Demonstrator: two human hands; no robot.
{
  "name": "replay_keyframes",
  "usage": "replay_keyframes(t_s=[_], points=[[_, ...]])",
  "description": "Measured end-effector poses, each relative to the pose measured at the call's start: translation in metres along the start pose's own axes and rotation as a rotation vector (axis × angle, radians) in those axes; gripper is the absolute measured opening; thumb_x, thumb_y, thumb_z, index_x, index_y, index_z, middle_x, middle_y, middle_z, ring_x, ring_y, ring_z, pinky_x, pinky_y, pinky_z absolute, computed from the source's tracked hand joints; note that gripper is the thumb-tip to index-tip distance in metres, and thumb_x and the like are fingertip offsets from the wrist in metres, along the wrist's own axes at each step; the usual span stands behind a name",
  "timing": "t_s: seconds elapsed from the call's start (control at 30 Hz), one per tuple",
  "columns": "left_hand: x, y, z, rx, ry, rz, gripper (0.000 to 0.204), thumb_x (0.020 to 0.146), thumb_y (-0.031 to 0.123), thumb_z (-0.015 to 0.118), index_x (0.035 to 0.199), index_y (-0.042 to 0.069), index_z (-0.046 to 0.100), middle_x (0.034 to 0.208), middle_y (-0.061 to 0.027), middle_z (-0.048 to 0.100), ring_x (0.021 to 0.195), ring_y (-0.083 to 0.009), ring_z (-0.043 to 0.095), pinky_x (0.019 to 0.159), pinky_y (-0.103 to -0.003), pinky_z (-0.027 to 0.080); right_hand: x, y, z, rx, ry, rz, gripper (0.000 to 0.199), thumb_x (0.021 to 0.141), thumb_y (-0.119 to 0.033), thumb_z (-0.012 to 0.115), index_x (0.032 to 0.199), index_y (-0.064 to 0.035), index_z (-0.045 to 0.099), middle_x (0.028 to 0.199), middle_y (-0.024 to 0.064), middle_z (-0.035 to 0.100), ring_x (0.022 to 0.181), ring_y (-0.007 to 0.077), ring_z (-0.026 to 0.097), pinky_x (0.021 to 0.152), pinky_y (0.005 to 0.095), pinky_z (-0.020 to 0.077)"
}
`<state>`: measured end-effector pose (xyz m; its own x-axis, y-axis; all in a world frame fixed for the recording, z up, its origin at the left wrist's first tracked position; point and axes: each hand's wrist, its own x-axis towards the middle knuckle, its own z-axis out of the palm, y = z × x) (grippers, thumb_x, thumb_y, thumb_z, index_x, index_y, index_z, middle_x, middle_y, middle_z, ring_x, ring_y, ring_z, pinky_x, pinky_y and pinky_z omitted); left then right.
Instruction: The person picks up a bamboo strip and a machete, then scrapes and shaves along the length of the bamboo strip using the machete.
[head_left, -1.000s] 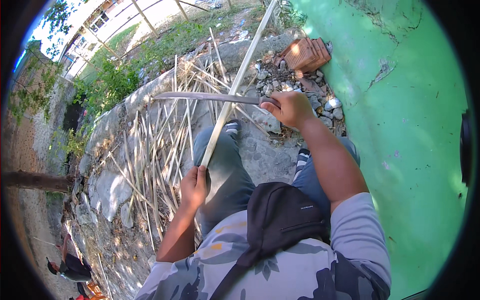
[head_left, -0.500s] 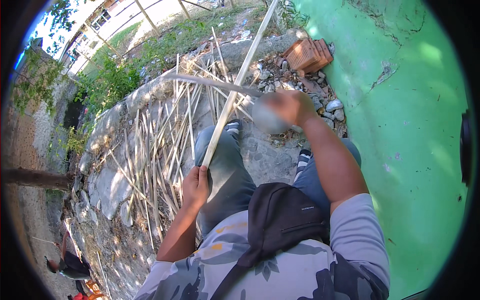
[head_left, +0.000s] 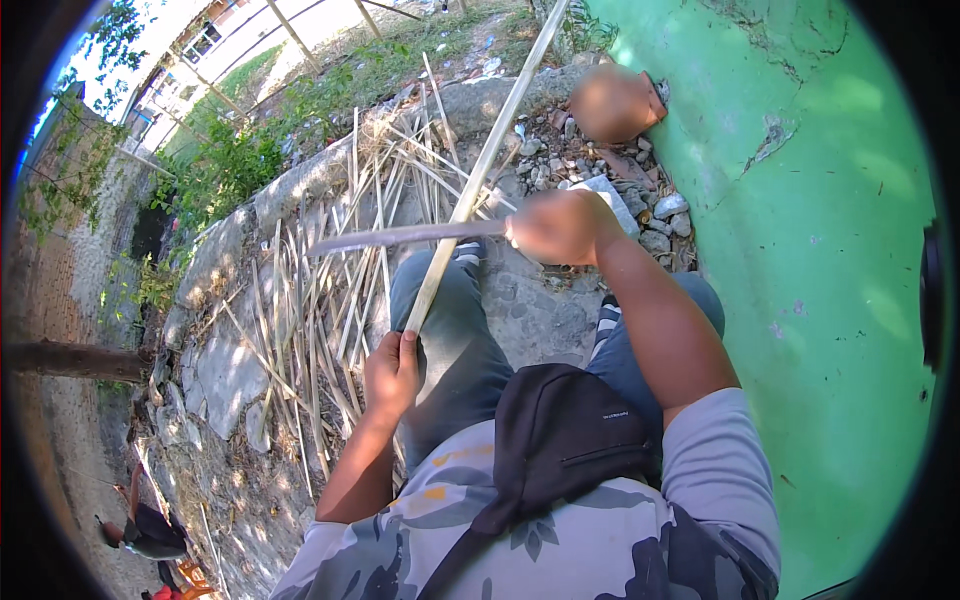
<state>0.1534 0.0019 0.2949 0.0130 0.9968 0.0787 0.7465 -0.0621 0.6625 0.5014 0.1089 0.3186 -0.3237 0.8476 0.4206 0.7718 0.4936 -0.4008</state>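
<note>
A long, pale bamboo strip (head_left: 501,127) slants up and away from my left hand (head_left: 391,372), its near end gripped between thumb and fingers above my left thigh. My right hand (head_left: 560,228), partly blurred, is closed around the handle of a machete (head_left: 385,238). Its long, dark blade points left and crosses the strip roughly midway; whether the edge bites into it I cannot tell. The handle is mostly hidden by my fingers.
Many cut strips (head_left: 315,320) lie in a loose pile on the stony ground to the left. Rubble (head_left: 655,215) edges a green wall (head_left: 800,300) on the right. At the lower left is another person (head_left: 150,530). A black bag (head_left: 570,440) hangs on my front.
The machete has come nearer to me along the strip, its tip swinging lower. My right hand has moved slightly down, while my left keeps its hold in the same place.
</note>
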Motion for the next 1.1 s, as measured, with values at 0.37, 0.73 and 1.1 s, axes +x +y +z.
replay_keyframes(t_s=[0.37, 0.73, 1.1], points=[[0.001, 0.002, 0.001, 0.059, -0.034, -0.080, 0.047, 0.107, 0.043, 0.049, 0.086, 0.003, 0.064, 0.070, -0.0232, 0.064, 0.069, -0.0452, 0.064, 0.062, -0.050, 0.047, -0.003, -0.008, -0.004, -0.057, -0.068, 0.122, 0.054, 0.089, -0.063, 0.066, 0.080, -0.0100, 0.065, 0.074, 0.0134, 0.069, 0.075, 0.0382, 0.070, 0.069, 0.0488, 0.0537], [0.002, -0.001, 0.006, 0.059, -0.020, -0.054, 0.050, 0.107, 0.046, 0.048, 0.086, 0.003, 0.063, 0.069, -0.0228, 0.063, 0.068, -0.0453, 0.064, 0.062, -0.051, 0.047, -0.003, 0.003, 0.013, -0.040, 0.035, 0.034, 0.050, 0.085, -0.057, 0.073, 0.075, -0.0097, 0.062, 0.067, 0.0134, 0.065, 0.067, 0.0376, 0.068, 0.061, 0.0490, 0.0520], [0.001, -0.004, 0.005, 0.057, -0.045, -0.109, 0.050, 0.106, 0.047, 0.051, 0.085, 0.003, 0.062, 0.070, -0.0230, 0.063, 0.068, -0.0449, 0.064, 0.063, -0.050, 0.048, -0.004, 0.008, 0.004, -0.085, 0.003, -0.103, 0.051, 0.084, -0.060, 0.071, 0.074, -0.0115, 0.060, 0.067, 0.0109, 0.065, 0.067, 0.0360, 0.067, 0.063, 0.0493, 0.0516]])
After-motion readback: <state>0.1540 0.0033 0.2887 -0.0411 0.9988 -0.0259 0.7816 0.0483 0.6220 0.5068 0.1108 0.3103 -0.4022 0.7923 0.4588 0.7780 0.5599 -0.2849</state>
